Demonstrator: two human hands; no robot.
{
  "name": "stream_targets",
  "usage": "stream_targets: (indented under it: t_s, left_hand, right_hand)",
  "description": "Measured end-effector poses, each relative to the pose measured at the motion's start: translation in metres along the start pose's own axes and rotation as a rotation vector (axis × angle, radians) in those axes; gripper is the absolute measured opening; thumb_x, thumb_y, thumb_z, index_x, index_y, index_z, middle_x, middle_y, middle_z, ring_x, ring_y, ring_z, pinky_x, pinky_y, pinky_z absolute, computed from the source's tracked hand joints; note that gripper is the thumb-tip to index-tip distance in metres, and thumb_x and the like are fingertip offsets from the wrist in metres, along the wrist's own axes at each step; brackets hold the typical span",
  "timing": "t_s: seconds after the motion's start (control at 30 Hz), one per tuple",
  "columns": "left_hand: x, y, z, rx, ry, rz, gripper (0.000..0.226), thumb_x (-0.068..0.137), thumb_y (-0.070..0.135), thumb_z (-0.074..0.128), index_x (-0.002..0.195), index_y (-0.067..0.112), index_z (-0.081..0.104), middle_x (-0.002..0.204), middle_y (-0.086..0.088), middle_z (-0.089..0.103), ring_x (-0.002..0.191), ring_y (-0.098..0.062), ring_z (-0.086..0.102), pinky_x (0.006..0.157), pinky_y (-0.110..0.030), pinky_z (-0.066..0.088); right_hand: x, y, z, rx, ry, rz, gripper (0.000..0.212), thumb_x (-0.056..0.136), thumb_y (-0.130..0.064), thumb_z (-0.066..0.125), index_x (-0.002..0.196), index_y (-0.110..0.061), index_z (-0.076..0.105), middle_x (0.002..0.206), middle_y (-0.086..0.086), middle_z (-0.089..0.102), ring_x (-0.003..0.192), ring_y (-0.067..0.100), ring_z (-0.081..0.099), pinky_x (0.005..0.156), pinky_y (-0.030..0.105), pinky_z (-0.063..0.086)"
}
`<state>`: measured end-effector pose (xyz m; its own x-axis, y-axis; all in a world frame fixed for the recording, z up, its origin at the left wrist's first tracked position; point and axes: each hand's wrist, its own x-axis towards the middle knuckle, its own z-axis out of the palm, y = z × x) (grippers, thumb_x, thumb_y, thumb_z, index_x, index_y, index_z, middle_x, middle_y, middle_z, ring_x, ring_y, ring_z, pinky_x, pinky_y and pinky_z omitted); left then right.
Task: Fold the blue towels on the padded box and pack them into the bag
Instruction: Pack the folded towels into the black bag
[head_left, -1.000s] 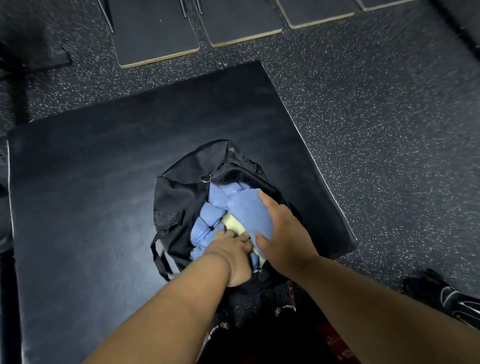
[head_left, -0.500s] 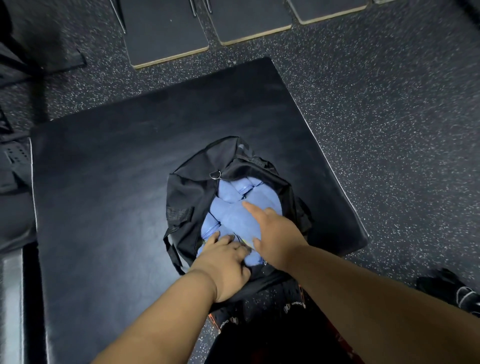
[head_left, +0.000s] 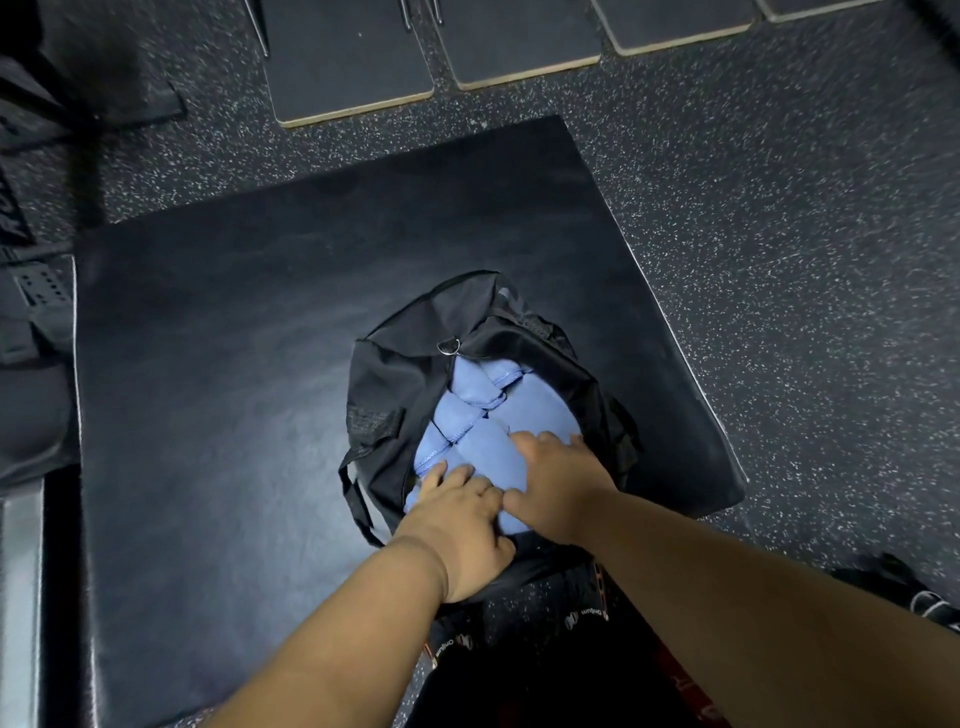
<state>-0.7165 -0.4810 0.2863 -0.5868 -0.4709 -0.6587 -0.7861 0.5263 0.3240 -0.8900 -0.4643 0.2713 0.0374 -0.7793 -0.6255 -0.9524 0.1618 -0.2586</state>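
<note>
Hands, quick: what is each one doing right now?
Left hand: open, pressing the blue towels into the bag.
Right hand: open, pressing the same towels.

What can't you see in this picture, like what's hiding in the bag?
Head view only:
- How many blue towels are packed: the black bag walls and both hands cover the lower layers.
- The left hand fingertips: tucked under the right hand.
- The bag's bottom and near end: hidden by the towels and forearms.
- The thing on the floor at the lower right: cut off by the frame edge.
- Printed words on the dark clothing below: too small.
</note>
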Motion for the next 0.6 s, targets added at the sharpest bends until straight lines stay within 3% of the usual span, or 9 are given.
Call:
stream_targets:
  t_s: [0.13, 0.23, 0.33, 0.4, 0.47, 0.6]
  left_hand:
    - [-0.002, -0.007, 0.000, 0.014, 0.031, -0.001, 0.072, 0.083, 0.059, 0.031, 0.150, 0.036, 0.046, 0.150, 0.011, 0.041, 0.149, -0.017, 0.024, 0.119, -0.036, 0.011]
    - [-0.004, -0.009, -0.002, 0.027, 0.029, -0.009, 0.070, 0.083, 0.060, 0.033, 0.147, 0.036, 0.047, 0.144, 0.008, 0.043, 0.142, -0.018, 0.031, 0.113, -0.036, 0.017]
    - [-0.004, -0.009, -0.001, 0.037, 0.044, -0.012, 0.075, 0.080, 0.059, 0.031, 0.149, 0.032, 0.045, 0.146, 0.008, 0.045, 0.141, -0.020, 0.033, 0.109, -0.036, 0.017]
    - [-0.003, -0.008, 0.000, 0.057, 0.036, -0.019, 0.076, 0.083, 0.059, 0.032, 0.152, 0.029, 0.041, 0.150, 0.007, 0.045, 0.142, -0.021, 0.033, 0.110, -0.037, 0.017]
    - [-0.003, -0.007, -0.001, 0.077, 0.022, -0.023, 0.071, 0.089, 0.057, 0.038, 0.154, 0.028, 0.039, 0.151, 0.006, 0.045, 0.143, -0.021, 0.033, 0.111, -0.037, 0.018]
    - [-0.005, -0.009, -0.003, -0.018, 0.108, -0.053, 0.054, 0.090, 0.044, 0.052, 0.140, 0.027, 0.040, 0.133, 0.004, 0.057, 0.130, -0.022, 0.047, 0.104, -0.036, 0.027]
  right_hand:
    - [0.004, 0.003, 0.001, -0.002, -0.024, 0.018, 0.070, 0.101, -0.047, 0.047, 0.163, -0.028, 0.022, 0.147, 0.008, 0.046, 0.133, 0.030, 0.050, 0.128, 0.050, 0.013]
    - [0.009, 0.001, -0.006, -0.004, -0.105, 0.006, 0.069, 0.102, -0.048, 0.044, 0.164, -0.036, 0.015, 0.152, 0.005, 0.045, 0.137, 0.027, 0.049, 0.127, 0.051, 0.012]
    - [0.015, 0.000, -0.013, -0.038, -0.225, 0.002, 0.073, 0.104, -0.051, 0.039, 0.165, -0.038, 0.003, 0.142, 0.002, 0.062, 0.140, 0.026, 0.047, 0.123, 0.053, 0.008]
    - [0.015, -0.004, -0.017, -0.069, -0.281, 0.002, 0.075, 0.105, -0.053, 0.035, 0.165, -0.038, -0.007, 0.144, 0.001, 0.062, 0.145, 0.028, 0.042, 0.125, 0.055, 0.003]
    - [0.014, -0.010, -0.020, -0.080, -0.311, -0.004, 0.077, 0.107, -0.052, 0.032, 0.164, -0.036, -0.018, 0.151, -0.001, 0.057, 0.146, 0.028, 0.040, 0.126, 0.058, 0.001]
    - [0.010, -0.010, -0.015, -0.059, -0.294, -0.042, 0.082, 0.109, -0.044, 0.034, 0.161, -0.031, -0.028, 0.139, 0.000, 0.066, 0.137, 0.027, 0.051, 0.125, 0.061, 0.000]
